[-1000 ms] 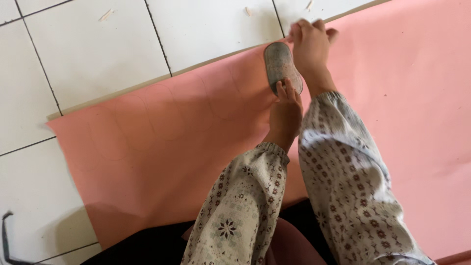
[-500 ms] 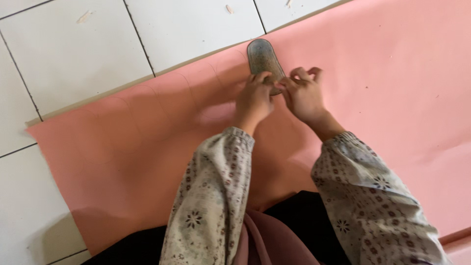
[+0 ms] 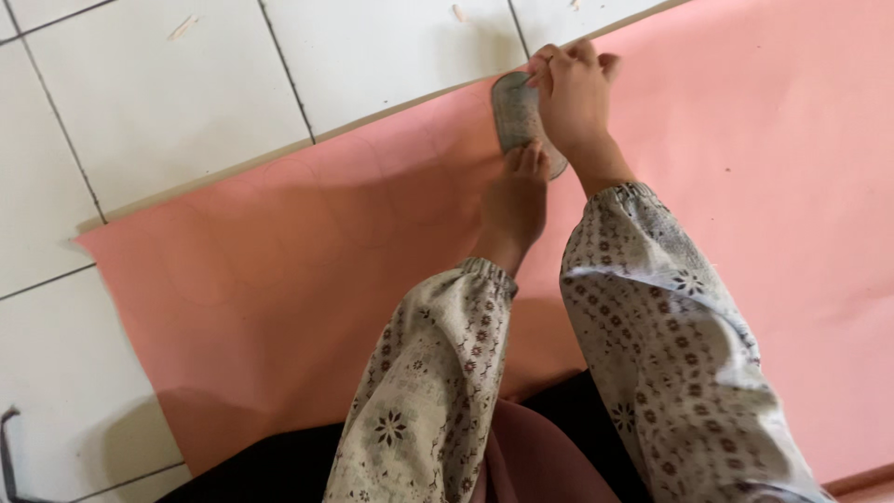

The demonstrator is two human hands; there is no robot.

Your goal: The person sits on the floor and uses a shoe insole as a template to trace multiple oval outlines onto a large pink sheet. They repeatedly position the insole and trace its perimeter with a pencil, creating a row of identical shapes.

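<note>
— What lies on the floor here?

— A large pink sheet (image 3: pixel 279 279) spread over white floor tiles (image 3: pixel 186 84). Its far edge runs slantwise from the left up toward the top right, and its left corner sits near the left side of the view. No packages, labels or signs show anywhere.

— And the grey piece?

— A small grey sole-shaped template (image 3: pixel 515 116), rounded at the top, lies flat on the sheet right at that far edge, its rounded end touching the border.

— What are the hands doing?

— The left hand (image 3: pixel 514 200) lies flat, fingers extended and together, fingertips pressing on the template's lower end; it grips nothing. The right hand (image 3: pixel 573 93) is curled at the template's upper right side, fingers pinched together. Whether it has something thin between them I cannot tell.

— How much room is about?

— Bare pink sheet stretches wide to the left and right of the hands. Beyond the far edge there is open tile with a few small scraps (image 3: pixel 182 26). Both patterned sleeves (image 3: pixel 670 345) cross the sheet's near part.
</note>
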